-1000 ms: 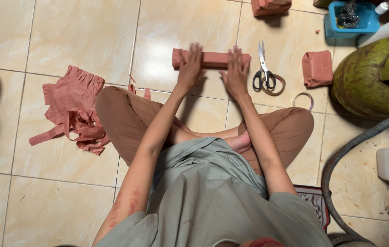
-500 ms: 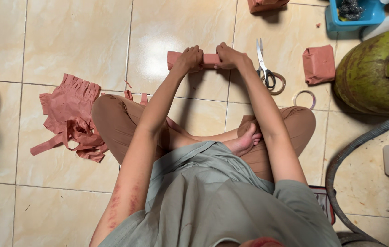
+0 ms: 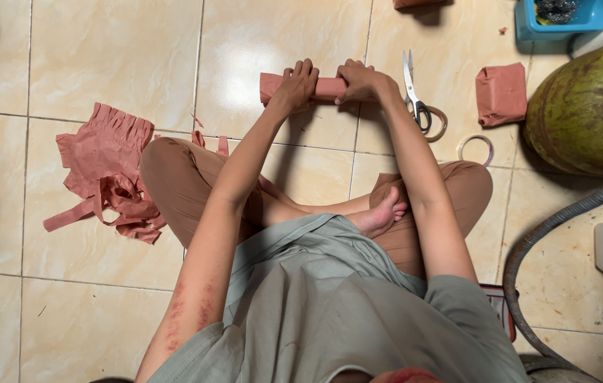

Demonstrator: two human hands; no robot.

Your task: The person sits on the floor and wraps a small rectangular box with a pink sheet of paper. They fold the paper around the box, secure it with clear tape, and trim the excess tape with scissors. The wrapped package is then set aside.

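Both arms are stretched forward toward twelve o'clock, elbows nearly straight. The left hand (image 3: 296, 85) is curled palm-down, knuckles uppermost, fingers bent over in a grip. The right hand (image 3: 359, 80) is closed likewise just beside it at three o'clock; the thumbs are apparently tucked underneath.

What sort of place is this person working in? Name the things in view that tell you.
Probably a home kitchen or utility corner: glossy beige floor tiles, a green gas cylinder with a grey hose, and a blue tray holding a scouring pad.
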